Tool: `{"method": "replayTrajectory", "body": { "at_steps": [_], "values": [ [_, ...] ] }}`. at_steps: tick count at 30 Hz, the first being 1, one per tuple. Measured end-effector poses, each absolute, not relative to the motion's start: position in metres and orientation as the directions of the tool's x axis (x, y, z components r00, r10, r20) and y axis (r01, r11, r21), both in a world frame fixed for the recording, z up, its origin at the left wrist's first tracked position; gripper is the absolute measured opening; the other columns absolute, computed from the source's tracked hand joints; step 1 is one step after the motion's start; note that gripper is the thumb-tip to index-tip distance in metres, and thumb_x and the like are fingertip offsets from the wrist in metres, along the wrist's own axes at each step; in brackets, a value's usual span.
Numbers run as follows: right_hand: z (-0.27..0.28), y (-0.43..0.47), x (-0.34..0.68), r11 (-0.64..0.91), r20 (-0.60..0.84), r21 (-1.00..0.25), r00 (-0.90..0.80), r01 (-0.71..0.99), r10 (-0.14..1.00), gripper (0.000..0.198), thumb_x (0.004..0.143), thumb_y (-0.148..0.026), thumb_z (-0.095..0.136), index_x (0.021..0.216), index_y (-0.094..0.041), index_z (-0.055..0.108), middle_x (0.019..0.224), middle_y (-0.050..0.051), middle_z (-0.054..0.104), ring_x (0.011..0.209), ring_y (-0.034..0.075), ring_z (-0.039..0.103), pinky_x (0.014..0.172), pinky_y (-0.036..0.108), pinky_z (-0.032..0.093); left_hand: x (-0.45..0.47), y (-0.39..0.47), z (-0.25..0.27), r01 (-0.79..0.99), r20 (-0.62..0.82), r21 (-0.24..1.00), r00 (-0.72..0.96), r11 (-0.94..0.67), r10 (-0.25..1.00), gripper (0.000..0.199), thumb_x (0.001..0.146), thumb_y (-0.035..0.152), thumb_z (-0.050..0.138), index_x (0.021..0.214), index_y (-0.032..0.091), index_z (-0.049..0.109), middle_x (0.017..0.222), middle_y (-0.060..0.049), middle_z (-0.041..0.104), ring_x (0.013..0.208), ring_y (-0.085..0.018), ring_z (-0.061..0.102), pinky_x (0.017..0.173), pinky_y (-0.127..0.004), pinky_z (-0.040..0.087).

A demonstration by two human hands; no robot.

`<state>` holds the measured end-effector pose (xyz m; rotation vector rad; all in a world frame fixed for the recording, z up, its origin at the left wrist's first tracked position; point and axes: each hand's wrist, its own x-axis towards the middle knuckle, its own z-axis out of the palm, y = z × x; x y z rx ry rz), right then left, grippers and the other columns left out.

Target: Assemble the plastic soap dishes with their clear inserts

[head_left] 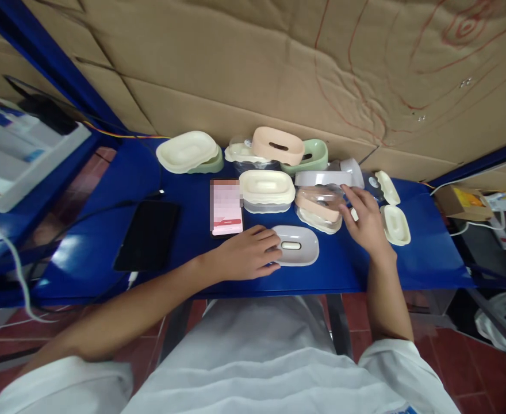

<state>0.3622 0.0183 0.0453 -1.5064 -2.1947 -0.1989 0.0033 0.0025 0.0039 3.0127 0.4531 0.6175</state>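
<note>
My left hand (250,253) lies low over the table with its fingers spread, the tips at the left end of a pale grey soap dish (309,246) that has a slot in its middle. Its fingers hide that end. My right hand (364,218) is open at the right end of a peach soap dish (317,208) that sits with clear and cream parts. Its thumb and fingertips are at that edge; I cannot tell whether they press on it. Just behind the grey dish stands a cream-topped soap box (267,187) with a clear base.
A lit phone (227,210) and a dark tablet (147,236) lie to the left, with cables. Along the cardboard wall are a cream dish (187,151), a peach holder (279,146) and a green holder (315,154). Cream pieces (395,224) lie on the right.
</note>
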Motion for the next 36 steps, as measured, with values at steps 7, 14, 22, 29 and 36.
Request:
{"method": "replayTrajectory", "body": {
  "at_steps": [7, 14, 22, 29, 36],
  "values": [
    [0.060, 0.054, 0.360, 0.436, 0.325, -0.233, -0.353, 0.869, 0.877, 0.047, 0.106, -0.051, 0.062, 0.145, -0.026, 0.071, 0.145, 0.012, 0.073, 0.137, 0.034, 0.068, 0.116, 0.053, 0.054, 0.003, 0.004, 0.004, 0.278, 0.374, 0.108, 0.878, -0.955, 0.298, 0.017, 0.107, 0.036, 0.064, 0.105, 0.019, 0.070, 0.110, -0.008, 0.071, 0.106, -0.025, 0.065, 0.094, -0.039, 0.048],
    [0.091, 0.006, 0.357, 0.375, 0.495, -0.263, -0.210, 0.889, 0.843, 0.030, 0.103, -0.041, 0.072, 0.129, -0.028, 0.080, 0.128, 0.007, 0.081, 0.121, 0.032, 0.077, 0.106, 0.045, 0.061, 0.003, 0.005, 0.005, 0.275, 0.394, 0.179, 0.860, -0.945, 0.325, 0.019, 0.103, 0.035, 0.071, 0.112, 0.019, 0.069, 0.115, -0.010, 0.070, 0.106, -0.025, 0.068, 0.095, -0.038, 0.054],
    [0.017, -0.077, 0.315, 0.628, 0.767, -0.205, -0.276, 0.750, 0.580, 0.065, 0.093, -0.011, 0.079, 0.147, -0.044, 0.067, 0.120, 0.002, 0.081, 0.113, 0.031, 0.079, 0.104, 0.058, 0.066, 0.000, -0.001, 0.008, 0.356, 0.416, 0.271, 0.794, -0.894, 0.443, 0.050, 0.101, 0.027, 0.073, 0.146, 0.023, 0.053, 0.140, -0.015, 0.060, 0.118, -0.027, 0.069, 0.083, -0.031, 0.062],
    [-0.019, -0.101, 0.317, 0.693, 0.592, -0.198, -0.478, 0.693, 0.649, 0.073, 0.096, -0.013, 0.078, 0.157, -0.045, 0.056, 0.120, 0.001, 0.079, 0.115, 0.028, 0.078, 0.111, 0.059, 0.065, -0.002, 0.006, 0.009, 0.323, 0.435, 0.301, 0.791, -0.898, 0.430, 0.049, 0.098, 0.029, 0.077, 0.142, 0.022, 0.056, 0.146, -0.020, 0.057, 0.136, -0.035, 0.059, 0.112, -0.053, 0.057],
    [-0.011, -0.087, 0.306, 0.622, 0.393, -0.268, -0.506, 0.735, 0.768, 0.093, 0.099, -0.030, 0.078, 0.175, -0.036, 0.026, 0.158, 0.014, 0.061, 0.157, 0.039, 0.048, 0.124, 0.069, 0.049, -0.003, 0.008, 0.009, 0.296, 0.393, 0.294, 0.829, -0.909, 0.397, 0.035, 0.103, 0.028, 0.070, 0.136, 0.020, 0.060, 0.138, -0.017, 0.059, 0.133, -0.033, 0.060, 0.111, -0.050, 0.057]
  ]
}}
